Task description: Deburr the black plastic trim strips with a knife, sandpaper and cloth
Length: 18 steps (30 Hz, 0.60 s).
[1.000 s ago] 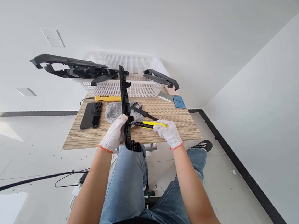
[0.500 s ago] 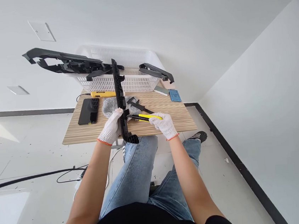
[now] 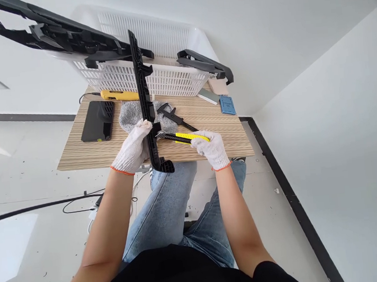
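My left hand [image 3: 133, 147], in a white knit glove, grips a long black plastic trim piece [image 3: 142, 87] near its lower part. The piece points away from me over the table, its curled lower end past the front edge. My gloved right hand [image 3: 211, 147] is closed round a yellow and black utility knife [image 3: 188, 137]. The knife's tip is at the right edge of the trim piece; whether it touches is too fine to tell. Behind them lie a grey cloth [image 3: 130, 114] and a black caliper [image 3: 175, 116].
A white plastic basket [image 3: 168, 78] holding black plastic parts [image 3: 73, 38] stands at the back of the wooden table [image 3: 76, 158]. A black phone [image 3: 98, 120], a yellow-handled tool [image 3: 119, 95], a grey block [image 3: 208, 96] and a blue card-like piece [image 3: 227, 104] lie around. A black cable [image 3: 40, 209] hangs at left.
The view has shifted nearer the table, so the basket and its parts sit higher and larger. Both hands keep their holds, and the knife stays by the trim piece's right edge.
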Each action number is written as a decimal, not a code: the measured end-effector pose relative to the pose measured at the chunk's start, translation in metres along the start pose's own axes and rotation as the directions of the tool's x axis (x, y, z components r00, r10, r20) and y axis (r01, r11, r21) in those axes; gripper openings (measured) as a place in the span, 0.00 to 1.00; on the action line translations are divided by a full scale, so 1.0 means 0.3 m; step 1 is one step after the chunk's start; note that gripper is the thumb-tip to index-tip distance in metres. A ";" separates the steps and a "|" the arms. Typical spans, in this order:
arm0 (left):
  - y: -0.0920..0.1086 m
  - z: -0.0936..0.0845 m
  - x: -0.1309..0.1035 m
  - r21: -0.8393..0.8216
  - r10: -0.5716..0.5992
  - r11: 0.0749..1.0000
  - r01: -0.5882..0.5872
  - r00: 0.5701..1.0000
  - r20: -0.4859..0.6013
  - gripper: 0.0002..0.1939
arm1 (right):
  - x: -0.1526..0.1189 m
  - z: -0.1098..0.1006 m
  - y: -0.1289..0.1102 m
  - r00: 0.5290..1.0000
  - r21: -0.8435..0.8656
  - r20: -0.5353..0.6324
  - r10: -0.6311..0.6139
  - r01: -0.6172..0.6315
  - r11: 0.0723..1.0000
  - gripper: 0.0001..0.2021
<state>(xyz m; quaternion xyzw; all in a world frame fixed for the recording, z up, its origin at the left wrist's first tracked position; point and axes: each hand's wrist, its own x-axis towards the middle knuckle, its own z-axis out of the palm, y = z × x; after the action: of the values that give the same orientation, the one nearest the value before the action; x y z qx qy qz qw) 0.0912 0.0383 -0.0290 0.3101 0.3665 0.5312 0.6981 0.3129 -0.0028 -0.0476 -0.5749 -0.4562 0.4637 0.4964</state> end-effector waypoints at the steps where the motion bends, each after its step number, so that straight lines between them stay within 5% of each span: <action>1: 0.001 0.001 -0.003 -0.006 0.004 1.000 -0.004 1.000 0.027 0.13 | -0.004 0.001 -0.002 1.000 0.003 0.016 0.002 -0.002 1.000 0.21; 12: 0.007 0.010 -0.016 0.095 -0.055 0.994 0.050 0.997 0.051 0.18 | -0.022 0.004 -0.014 0.993 -0.069 0.118 -0.024 0.033 0.997 0.21; 18: 0.003 0.003 -0.016 0.182 -0.015 0.983 0.025 0.998 -0.057 0.10 | -0.026 0.017 0.003 0.996 -0.126 -0.020 -0.086 0.083 0.989 0.23</action>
<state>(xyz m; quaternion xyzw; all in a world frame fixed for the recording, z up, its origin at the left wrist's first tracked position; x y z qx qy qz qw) 0.0905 0.0338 -0.0268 0.3542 0.4357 0.4969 0.6616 0.3067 -0.0098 -0.0482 -0.5908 -0.5020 0.4055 0.4843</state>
